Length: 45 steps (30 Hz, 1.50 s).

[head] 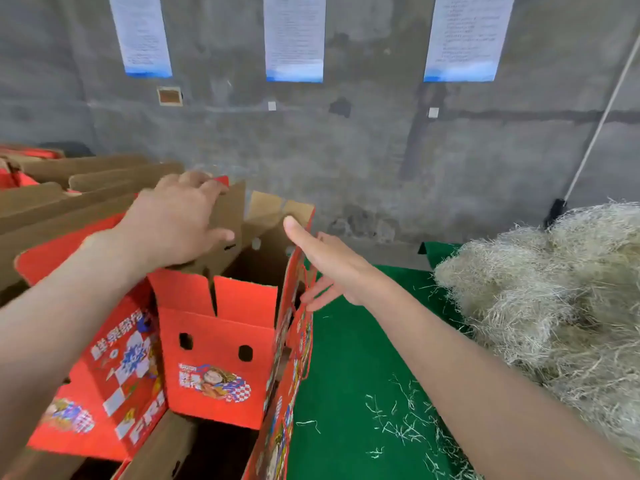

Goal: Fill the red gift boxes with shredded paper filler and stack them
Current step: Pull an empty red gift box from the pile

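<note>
An open red gift box [218,362] with printed pictures and two round holes stands in front of me, its brown flaps up. Its inside looks dark, and no filler shows in it. My left hand [176,226] grips the box's left flap from above, fingers curled over the cardboard edge. My right hand [329,268] is spread open against the box's right side, thumb up at the flap's rim and fingers straight along the red wall. A big heap of pale shredded paper filler [547,289] lies to the right on a green surface.
More red boxes [104,358] with raised brown flaps crowd the left and the near edge. The green mat [353,393] carries loose filler strands. A grey concrete wall with three hanging paper sheets stands behind. A white pole [595,133] leans at the far right.
</note>
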Each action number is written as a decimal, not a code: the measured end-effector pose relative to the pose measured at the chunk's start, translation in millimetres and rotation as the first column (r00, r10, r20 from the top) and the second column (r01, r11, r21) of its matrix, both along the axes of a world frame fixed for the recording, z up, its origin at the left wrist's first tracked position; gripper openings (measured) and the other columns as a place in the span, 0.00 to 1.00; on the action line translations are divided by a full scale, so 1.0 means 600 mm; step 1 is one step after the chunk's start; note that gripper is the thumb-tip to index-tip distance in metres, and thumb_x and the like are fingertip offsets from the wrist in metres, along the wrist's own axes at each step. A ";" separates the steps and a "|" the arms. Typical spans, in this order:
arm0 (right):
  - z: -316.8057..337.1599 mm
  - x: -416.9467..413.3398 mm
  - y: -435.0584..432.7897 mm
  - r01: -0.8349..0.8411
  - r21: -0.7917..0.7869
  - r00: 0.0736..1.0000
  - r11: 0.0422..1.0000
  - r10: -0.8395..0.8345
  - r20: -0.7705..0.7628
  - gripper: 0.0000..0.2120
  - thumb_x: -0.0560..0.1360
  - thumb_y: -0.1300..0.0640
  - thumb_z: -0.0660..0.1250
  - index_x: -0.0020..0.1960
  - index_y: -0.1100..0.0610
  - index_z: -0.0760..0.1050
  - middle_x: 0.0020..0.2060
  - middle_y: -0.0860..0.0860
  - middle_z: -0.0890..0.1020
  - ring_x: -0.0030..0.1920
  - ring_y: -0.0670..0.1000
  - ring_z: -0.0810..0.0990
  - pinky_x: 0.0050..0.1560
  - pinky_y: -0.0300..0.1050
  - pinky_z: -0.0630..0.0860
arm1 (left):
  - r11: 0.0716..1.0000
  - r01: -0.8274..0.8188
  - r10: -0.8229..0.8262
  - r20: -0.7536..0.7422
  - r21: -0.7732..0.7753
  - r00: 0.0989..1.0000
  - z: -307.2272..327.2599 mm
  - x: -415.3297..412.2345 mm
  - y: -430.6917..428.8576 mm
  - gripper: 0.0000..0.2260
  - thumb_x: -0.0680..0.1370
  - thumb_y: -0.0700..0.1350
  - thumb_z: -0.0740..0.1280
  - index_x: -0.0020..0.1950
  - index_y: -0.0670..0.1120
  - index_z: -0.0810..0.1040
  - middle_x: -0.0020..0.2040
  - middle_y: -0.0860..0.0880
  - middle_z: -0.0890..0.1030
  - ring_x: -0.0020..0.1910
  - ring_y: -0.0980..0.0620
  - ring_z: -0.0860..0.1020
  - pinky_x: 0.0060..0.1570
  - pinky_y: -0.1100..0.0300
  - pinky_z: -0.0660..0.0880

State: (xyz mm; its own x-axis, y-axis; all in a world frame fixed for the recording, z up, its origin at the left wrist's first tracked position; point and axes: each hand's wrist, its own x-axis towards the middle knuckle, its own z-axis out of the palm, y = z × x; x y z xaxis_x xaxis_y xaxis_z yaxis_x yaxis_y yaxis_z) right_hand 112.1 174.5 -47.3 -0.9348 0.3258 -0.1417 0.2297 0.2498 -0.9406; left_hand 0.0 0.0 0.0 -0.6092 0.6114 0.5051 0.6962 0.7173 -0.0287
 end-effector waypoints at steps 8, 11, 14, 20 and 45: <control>-0.006 0.006 -0.030 -0.170 -0.080 0.978 0.982 0.178 0.108 0.48 0.60 0.32 0.69 0.72 0.55 0.60 0.64 0.68 0.70 0.38 0.62 0.84 0.34 0.47 0.80 | 0.961 -0.088 0.086 -0.019 -0.261 0.996 -0.007 -0.038 -0.012 0.18 0.71 0.33 0.59 0.59 0.42 0.72 0.53 0.42 0.79 0.53 0.43 0.78 0.47 0.57 0.73; 0.005 0.017 -0.030 -0.142 -0.169 0.985 0.975 0.155 0.069 0.28 0.73 0.49 0.65 0.68 0.60 0.64 0.59 0.69 0.74 0.39 0.64 0.83 0.35 0.47 0.80 | 0.955 -0.071 0.060 -0.049 -0.288 0.997 -0.002 -0.041 0.003 0.16 0.71 0.34 0.60 0.57 0.44 0.75 0.55 0.44 0.78 0.56 0.45 0.76 0.52 0.56 0.72; 0.021 0.037 -0.021 -0.117 -0.231 0.993 0.966 0.116 -0.019 0.19 0.75 0.60 0.60 0.64 0.65 0.66 0.54 0.69 0.77 0.37 0.66 0.82 0.35 0.48 0.80 | 0.976 -0.090 0.075 -0.085 -0.199 0.994 0.013 -0.021 0.006 0.14 0.70 0.34 0.61 0.54 0.42 0.76 0.51 0.41 0.78 0.52 0.40 0.76 0.48 0.52 0.74; 0.051 0.096 0.025 0.051 -0.113 0.950 0.992 -0.083 -0.302 0.16 0.72 0.70 0.58 0.53 0.55 0.75 0.37 0.50 0.85 0.36 0.54 0.84 0.35 0.48 0.81 | 0.993 0.057 -0.024 -0.286 0.107 0.958 0.082 0.062 0.031 0.16 0.68 0.35 0.62 0.54 0.41 0.79 0.49 0.37 0.79 0.46 0.33 0.77 0.44 0.46 0.74; -0.284 0.321 0.440 0.021 0.562 0.963 0.827 -0.168 0.211 0.20 0.77 0.62 0.63 0.67 0.51 0.70 0.61 0.50 0.76 0.50 0.43 0.73 0.48 0.30 0.70 | 0.709 0.688 -0.642 0.261 -0.155 0.721 -0.335 0.310 0.330 0.18 0.75 0.63 0.58 0.52 0.54 0.80 0.43 0.55 0.75 0.47 0.54 0.74 0.46 0.61 0.67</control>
